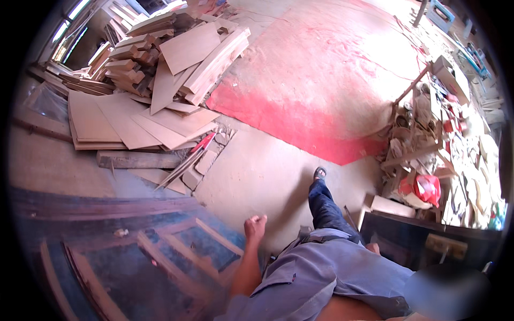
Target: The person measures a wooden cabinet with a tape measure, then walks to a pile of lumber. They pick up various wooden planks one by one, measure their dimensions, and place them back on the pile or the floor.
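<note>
My left hand (pixel 255 227) hangs in front of me with its fingers curled into a loose fist, and nothing shows in it. Beside that forearm, at the lower left, is a dark surface bearing several long wooden strips (pixel 174 251) set like a frame. Of my right hand (pixel 373 248) only a small part shows past my grey shirt, and its fingers are hidden. It is nearest to a dark-topped bench (pixel 393 238) at the lower right, where a brownish block (pixel 446 247) lies.
Thin boards (pixel 115 120) and stacked timber (pixel 128 64) cover the left floor. A red floor covering (pixel 300 128) spreads ahead, beyond my foot (pixel 319 173). At the right stands a cluttered wooden rack (pixel 412 158) with a red bag (pixel 428 189); scraps (pixel 476 176) are heaped beside it.
</note>
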A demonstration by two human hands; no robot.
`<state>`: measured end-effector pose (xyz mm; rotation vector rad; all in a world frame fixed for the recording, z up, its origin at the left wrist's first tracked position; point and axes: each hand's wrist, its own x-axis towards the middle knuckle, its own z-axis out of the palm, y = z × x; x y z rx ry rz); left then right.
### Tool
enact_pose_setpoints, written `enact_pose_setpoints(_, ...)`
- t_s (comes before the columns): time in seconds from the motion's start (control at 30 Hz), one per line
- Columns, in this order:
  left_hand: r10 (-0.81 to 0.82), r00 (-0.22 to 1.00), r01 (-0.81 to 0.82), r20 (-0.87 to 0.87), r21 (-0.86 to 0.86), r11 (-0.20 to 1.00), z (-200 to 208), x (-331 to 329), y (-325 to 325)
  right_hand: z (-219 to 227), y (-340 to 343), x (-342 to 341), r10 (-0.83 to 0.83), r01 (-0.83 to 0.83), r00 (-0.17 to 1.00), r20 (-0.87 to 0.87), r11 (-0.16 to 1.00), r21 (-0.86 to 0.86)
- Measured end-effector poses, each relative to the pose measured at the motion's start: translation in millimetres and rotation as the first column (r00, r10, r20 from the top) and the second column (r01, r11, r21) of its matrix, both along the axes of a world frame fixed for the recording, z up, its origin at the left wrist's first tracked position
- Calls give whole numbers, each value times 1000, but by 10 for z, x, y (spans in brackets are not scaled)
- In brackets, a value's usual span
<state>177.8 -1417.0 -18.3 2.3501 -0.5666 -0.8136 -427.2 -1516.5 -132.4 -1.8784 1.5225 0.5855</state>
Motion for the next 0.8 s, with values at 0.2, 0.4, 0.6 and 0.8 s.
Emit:
enact_pose_setpoints(0.2,-141,956,187,-259,160,969,-709,149,-748,-420,-1219,556,57,-42,989,-139,993,112)
enact_pose_setpoints(0.4,-54,989,101,-139,362,926,-975,663,-771,-483,-4788,1925,-74,120,961,266,980,-161)
enact_pose_setpoints(0.6,-292,956,284,-30,341,896,-1438,1703,-2165,907,-7545,4105,-456,557,603,655,828,63)
enact_pose_setpoints(0.8,-610,792,492,37,552,673,-2485,3434,-4468,173,-8280,4572,-611,638,606,509,756,149)
